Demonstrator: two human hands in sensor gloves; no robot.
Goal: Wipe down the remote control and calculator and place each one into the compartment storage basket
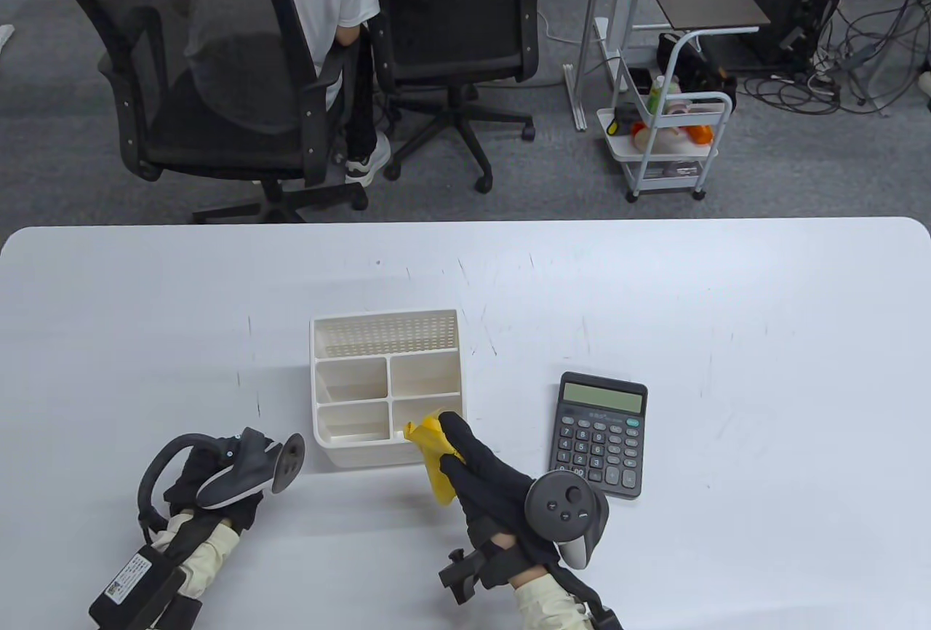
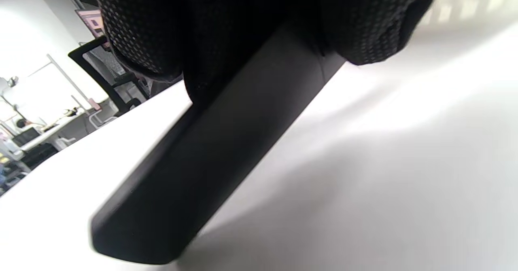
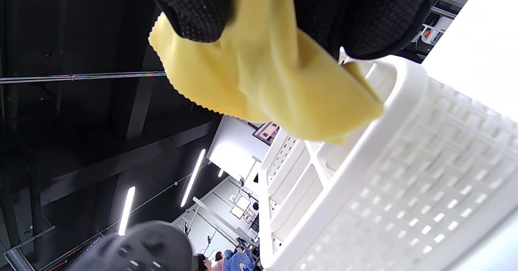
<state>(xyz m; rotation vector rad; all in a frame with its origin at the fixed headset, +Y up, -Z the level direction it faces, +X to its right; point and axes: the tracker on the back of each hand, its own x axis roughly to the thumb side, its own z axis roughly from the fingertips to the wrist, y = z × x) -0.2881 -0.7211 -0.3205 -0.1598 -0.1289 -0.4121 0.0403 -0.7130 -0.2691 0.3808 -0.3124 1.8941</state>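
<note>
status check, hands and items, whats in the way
Left hand grips the remote control low over the table. Right hand pinches the yellow cloth at the storage basket near corner. Calculator on the table, basket compartments empty. Nothing in the way.

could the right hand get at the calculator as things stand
Probably yes: the calculator lies face up just beside the right hand, with bare table between, but the hand grips the yellow cloth.

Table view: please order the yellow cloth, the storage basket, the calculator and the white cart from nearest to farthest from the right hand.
1. yellow cloth: held in the right hand.
2. storage basket: just beyond the fingertips, to their left.
3. calculator: on the table, right of the hand.
4. white cart: on the floor, beyond the table.
</note>
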